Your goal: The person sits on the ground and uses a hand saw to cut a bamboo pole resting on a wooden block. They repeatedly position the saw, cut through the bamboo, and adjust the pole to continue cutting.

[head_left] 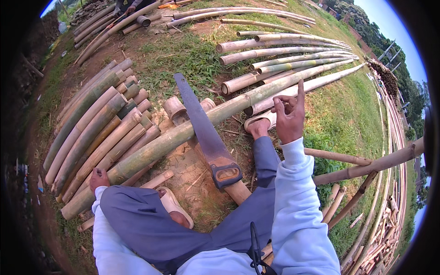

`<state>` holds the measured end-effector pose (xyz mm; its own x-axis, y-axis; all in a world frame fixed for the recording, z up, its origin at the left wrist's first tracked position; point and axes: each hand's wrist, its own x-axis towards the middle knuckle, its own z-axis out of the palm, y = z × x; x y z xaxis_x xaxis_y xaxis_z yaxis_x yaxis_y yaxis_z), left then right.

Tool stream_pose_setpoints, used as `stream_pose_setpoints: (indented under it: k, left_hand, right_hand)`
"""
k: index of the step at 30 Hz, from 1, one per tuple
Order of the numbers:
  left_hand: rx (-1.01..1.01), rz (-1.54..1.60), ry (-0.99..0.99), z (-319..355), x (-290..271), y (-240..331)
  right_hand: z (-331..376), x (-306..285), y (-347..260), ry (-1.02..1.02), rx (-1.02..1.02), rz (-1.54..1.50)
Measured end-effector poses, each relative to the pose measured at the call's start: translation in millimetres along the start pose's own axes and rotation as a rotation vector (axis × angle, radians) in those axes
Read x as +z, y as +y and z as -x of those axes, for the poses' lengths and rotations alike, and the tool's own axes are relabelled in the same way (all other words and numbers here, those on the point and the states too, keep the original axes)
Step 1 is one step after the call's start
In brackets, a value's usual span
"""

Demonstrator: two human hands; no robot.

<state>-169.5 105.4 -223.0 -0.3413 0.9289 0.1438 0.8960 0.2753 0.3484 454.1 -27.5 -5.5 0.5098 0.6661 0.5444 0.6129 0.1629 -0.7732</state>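
Observation:
A long green bamboo pole (183, 135) runs slantwise in front of me, from near my left knee to the far right. My left hand (98, 178) is curled on its near left end, some of its fingers hidden. Across the pole lies a handsaw (201, 123) with a dark, worn blade and a brown-and-black handle (226, 173). Neither hand touches the saw. Above the pole's right side, my right hand (291, 117) is raised with nothing in it; the index finger points up while the others bend toward the thumb.
Cut bamboo lengths (98, 123) are stacked at left. Long bamboo poles (284, 55) lie on the grass beyond. A bamboo rail frame (366, 167) stands at right, with a pile of split pieces (380, 233) past it. Another person (130, 7) is at the far upper left.

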Motion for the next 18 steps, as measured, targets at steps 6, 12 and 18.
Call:
stream_pose_setpoints:
  k: [6,12,18]
  left_hand:
    - [0.011,0.009,-0.007,0,0,3]
    - [0.016,-0.002,-0.008,-3,6,0]
    - [0.013,0.015,-0.03,-1,0,-13]
  right_hand:
    - [7,-7,-7,0.013,-0.016,0.041]
    - [1,-14,-18,-0.017,-0.035,0.025]
    - [-24,-16,-70,0.082,-0.277,-0.029]
